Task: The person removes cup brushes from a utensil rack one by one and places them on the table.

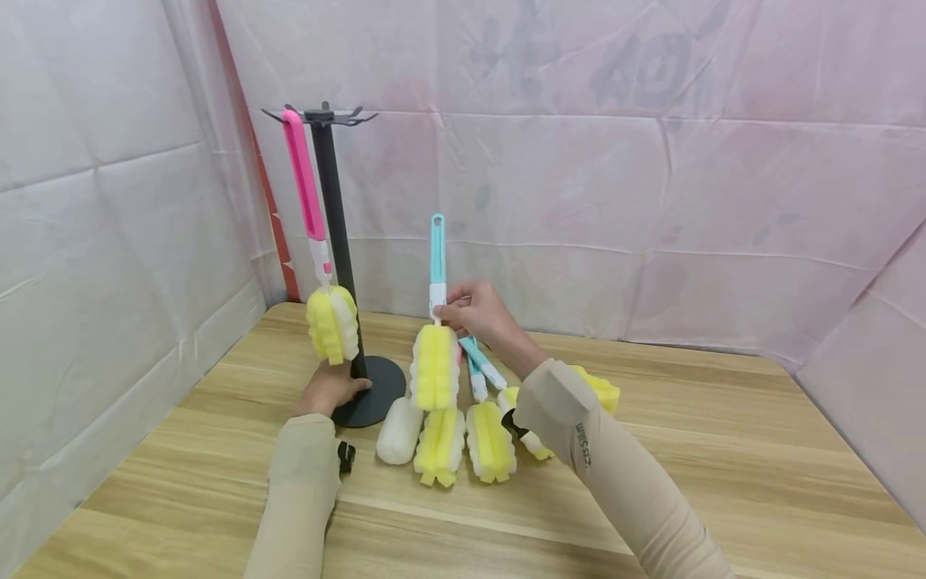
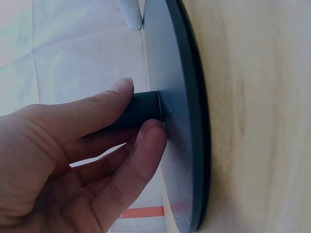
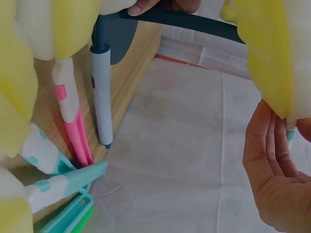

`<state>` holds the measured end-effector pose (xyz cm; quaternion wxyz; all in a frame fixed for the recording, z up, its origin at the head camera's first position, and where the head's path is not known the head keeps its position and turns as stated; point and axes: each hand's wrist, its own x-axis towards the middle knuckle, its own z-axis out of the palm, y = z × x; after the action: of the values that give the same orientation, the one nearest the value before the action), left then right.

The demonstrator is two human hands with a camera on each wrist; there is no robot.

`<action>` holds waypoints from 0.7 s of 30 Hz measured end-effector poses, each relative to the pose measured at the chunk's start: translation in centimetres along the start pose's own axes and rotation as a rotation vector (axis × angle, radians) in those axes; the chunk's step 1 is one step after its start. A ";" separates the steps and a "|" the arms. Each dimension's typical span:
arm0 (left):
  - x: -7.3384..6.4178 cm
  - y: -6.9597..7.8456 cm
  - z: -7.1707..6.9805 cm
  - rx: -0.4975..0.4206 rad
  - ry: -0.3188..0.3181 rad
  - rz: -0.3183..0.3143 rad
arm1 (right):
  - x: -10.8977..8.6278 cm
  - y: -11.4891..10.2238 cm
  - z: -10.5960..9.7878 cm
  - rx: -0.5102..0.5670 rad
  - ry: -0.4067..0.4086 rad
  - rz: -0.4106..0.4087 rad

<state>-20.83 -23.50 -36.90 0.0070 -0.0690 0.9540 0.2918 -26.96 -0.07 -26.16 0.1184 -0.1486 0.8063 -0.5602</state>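
Note:
My left hand grips the foot of the black stand's pole, thumb on one side and fingers on the other, just above the round base. From one of the stand's top hooks hangs a bottle brush with a pink handle and a yellow-and-white sponge. My right hand pinches another bottle brush by its white neck, right of the pole. Its teal handle points up, and its yellow-and-white sponge hangs down in front of the brushes on the table.
Several sponge brushes lie on the wooden table, among them a white one beside the base and a yellow one behind my right sleeve. Pink and green handles show among them. A pale cloth wall stands behind.

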 end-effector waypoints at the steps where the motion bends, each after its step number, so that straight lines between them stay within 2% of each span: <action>1: 0.0 0.0 0.0 0.000 0.000 0.002 | 0.0 0.1 0.0 -0.004 0.001 0.007; 7: 0.1 -0.1 0.0 0.014 0.007 0.011 | 0.3 1.2 0.0 0.000 -0.001 0.012; 16: 0.1 0.0 0.1 0.018 0.007 0.025 | 0.4 2.4 0.3 0.017 0.007 0.080; 21: 0.1 0.0 0.2 0.006 -0.001 0.012 | 0.4 3.0 0.5 0.014 0.000 0.091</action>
<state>-20.96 -23.47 -37.07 0.0057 -0.0630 0.9552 0.2891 -27.46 0.37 -29.12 0.1450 -0.1109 0.8083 -0.5598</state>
